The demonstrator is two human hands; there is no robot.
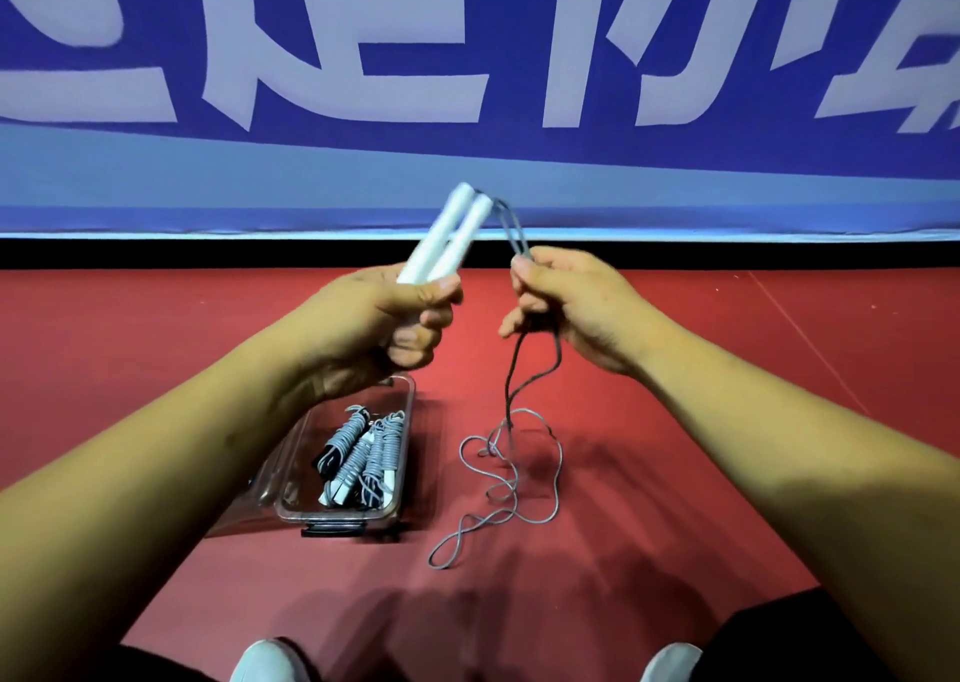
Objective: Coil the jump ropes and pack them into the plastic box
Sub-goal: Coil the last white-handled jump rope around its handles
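Floor: a smooth red surface fills the lower half of the view and runs to the foot of the wall.
Floor marking: a thin pale line crosses the floor's far right part on a diagonal.
Wall: a deep blue banner covers the whole far side.
Lettering: huge white characters sit on the banner, cut off by the top edge of the view.
Lower band: a lighter blue strip lies under the deep blue.
Base: a narrow pale stripe, then a black strip where wall meets floor.
Light: even and bright; soft dark shadows lie on the floor's near edge.
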